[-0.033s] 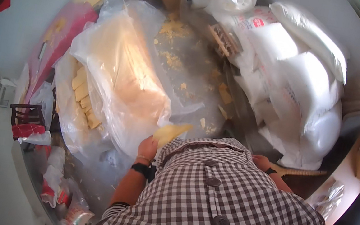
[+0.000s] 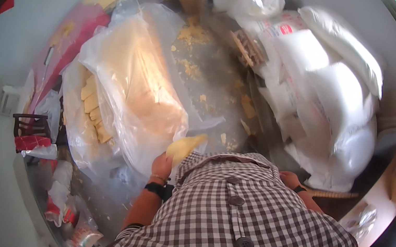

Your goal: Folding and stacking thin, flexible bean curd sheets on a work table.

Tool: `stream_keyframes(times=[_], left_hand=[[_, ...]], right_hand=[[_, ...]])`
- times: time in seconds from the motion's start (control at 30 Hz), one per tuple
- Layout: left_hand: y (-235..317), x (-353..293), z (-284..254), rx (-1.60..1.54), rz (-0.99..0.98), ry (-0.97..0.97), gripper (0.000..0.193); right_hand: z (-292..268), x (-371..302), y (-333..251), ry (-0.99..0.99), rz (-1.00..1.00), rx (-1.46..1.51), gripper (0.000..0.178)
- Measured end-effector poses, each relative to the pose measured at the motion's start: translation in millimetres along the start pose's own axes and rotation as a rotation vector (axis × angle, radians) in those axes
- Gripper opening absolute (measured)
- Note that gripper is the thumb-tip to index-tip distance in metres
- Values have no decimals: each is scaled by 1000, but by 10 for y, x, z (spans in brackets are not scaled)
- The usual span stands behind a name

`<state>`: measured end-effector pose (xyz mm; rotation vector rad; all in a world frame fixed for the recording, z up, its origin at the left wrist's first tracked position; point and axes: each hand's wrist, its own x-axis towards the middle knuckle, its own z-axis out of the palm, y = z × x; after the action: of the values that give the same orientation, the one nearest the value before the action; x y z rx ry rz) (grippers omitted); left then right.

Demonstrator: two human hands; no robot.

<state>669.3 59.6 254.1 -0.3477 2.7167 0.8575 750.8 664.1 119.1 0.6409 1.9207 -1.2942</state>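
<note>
My left hand (image 2: 162, 166) is closed on the lower end of a flat, pale yellow piece that looks like a dough sheet (image 2: 184, 147). The sheet sticks up in front of my checked apron, beside a large pile (image 2: 150, 78) of pale yellow-orange material under clear plastic. What the pile consists of is blurred by the plastic. To its left, several yellow strips (image 2: 91, 99) show under the plastic too. My right hand (image 2: 289, 180) is at the right side of the apron, which partly covers it. Its fingers are too hidden to tell what they do.
Stacked white sacks (image 2: 326, 88) stand on the right, with a brush-like wooden object (image 2: 247, 48) by their left side. Yellow scraps (image 2: 189, 66) lie scattered over the grey surface. A small dark chair (image 2: 31, 132) with a red seat is at the far left.
The whole view has shifted very slightly. My left hand still grips the yellow sheet, which has hardly moved against the apron.
</note>
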Motion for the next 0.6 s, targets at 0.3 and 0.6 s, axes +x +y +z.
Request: stream_keyframes(times=[0.3,0.6], left_hand=[[902,751,-130,-405,-261,520,34],[1105,1871,-953,-901,-350,1046,23]], right_hand=[[-2115,1504,-1280,-98,295,207,35],[-1925,3096,-3654,-349,-298,-1103,31]])
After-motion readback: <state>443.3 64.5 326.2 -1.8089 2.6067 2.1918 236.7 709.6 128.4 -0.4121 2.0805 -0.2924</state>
